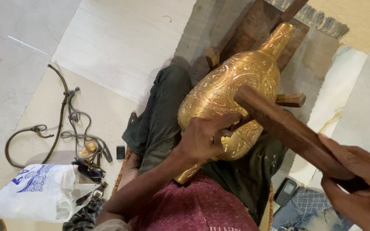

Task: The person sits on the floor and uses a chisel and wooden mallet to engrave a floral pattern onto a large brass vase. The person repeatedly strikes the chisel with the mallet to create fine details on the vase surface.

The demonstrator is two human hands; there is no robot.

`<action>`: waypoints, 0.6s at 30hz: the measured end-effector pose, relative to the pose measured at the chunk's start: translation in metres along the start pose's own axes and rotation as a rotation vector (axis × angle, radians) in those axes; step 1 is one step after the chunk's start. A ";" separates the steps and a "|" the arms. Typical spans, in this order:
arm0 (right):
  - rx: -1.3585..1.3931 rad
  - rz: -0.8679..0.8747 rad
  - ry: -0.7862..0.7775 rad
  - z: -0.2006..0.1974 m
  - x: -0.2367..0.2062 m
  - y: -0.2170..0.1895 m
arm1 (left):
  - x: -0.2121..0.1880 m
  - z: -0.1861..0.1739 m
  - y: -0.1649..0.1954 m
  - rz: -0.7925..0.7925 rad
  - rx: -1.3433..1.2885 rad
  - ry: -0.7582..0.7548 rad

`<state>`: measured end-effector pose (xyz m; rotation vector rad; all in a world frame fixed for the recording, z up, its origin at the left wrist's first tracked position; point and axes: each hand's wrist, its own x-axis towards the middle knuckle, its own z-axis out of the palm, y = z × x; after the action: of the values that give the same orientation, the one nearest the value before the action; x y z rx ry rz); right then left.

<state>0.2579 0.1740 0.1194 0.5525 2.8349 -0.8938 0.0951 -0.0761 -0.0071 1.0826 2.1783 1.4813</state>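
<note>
Centre frame: brass vase, engraved all over, lying tilted across the person's lap, neck pointing to the upper right onto a wooden block.
Left hand: pressed on the vase's lower belly, fingers pinched together around a small tool I can't make out.
Right hand: lower right, fist clamped on the handle of a wooden mallet.
Mallet head: over the vase's right flank, close above the left fingers.
Lower left: white plastic bag, cords on the floor.
Lower right: dark phone.
</note>
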 end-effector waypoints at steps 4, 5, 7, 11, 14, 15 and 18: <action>0.060 0.120 0.190 0.006 0.003 0.003 | -0.001 -0.001 0.000 0.048 -0.028 0.036; 0.040 0.099 0.141 0.005 0.004 0.002 | -0.001 -0.002 0.000 0.061 -0.024 0.032; 0.024 0.013 0.099 0.006 0.006 -0.002 | -0.002 -0.003 0.001 0.055 -0.039 0.015; 0.042 -0.025 0.225 0.014 0.011 -0.012 | -0.002 -0.003 0.004 -0.032 -0.067 -0.025; -0.018 0.080 0.076 0.011 0.012 -0.015 | -0.003 -0.003 0.005 0.009 -0.052 -0.001; -0.048 0.108 -0.020 0.009 0.012 -0.015 | -0.003 -0.003 0.006 0.047 -0.043 0.014; 0.147 0.154 0.209 0.010 0.009 -0.018 | -0.004 -0.004 0.007 0.086 -0.013 0.049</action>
<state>0.2424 0.1575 0.1194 0.9196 2.8705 -1.0790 0.0977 -0.0805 0.0001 1.1613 2.1766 1.5721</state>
